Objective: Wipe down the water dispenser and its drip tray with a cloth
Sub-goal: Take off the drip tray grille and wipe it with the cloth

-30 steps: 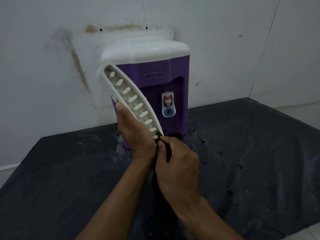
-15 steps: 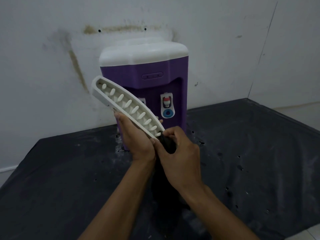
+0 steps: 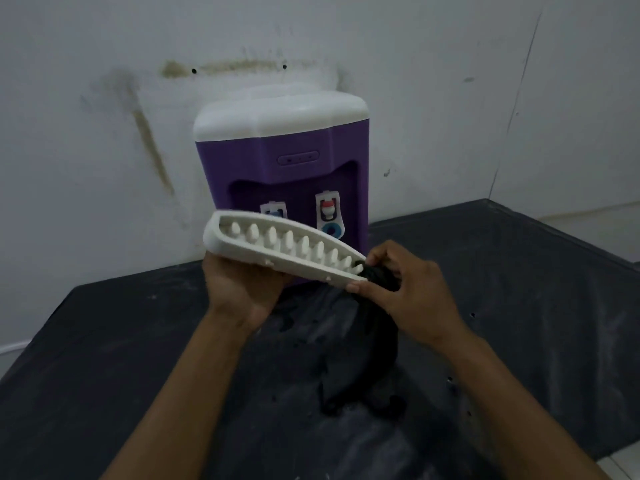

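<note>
A purple water dispenser [image 3: 298, 174] with a white top stands against the wall, its two taps facing me. In front of it my left hand [image 3: 239, 289] grips the white drip tray [image 3: 277, 251] from below, the tray tilted with its row of pegs toward me. My right hand [image 3: 405, 289] holds a black cloth [image 3: 377, 344] bunched against the tray's right end, thumb under the tip. The rest of the cloth hangs down to the table.
The dispenser stands on a table covered with black sheeting [image 3: 104, 375], dusty and spotted with small holes. A stained white wall [image 3: 104, 133] is close behind. The table's right edge meets a pale floor [image 3: 620, 462].
My left hand has lowered the tray from nearly upright to almost level, uncovering the dispenser's left tap. My right hand with the cloth stayed at the tray's right end.
</note>
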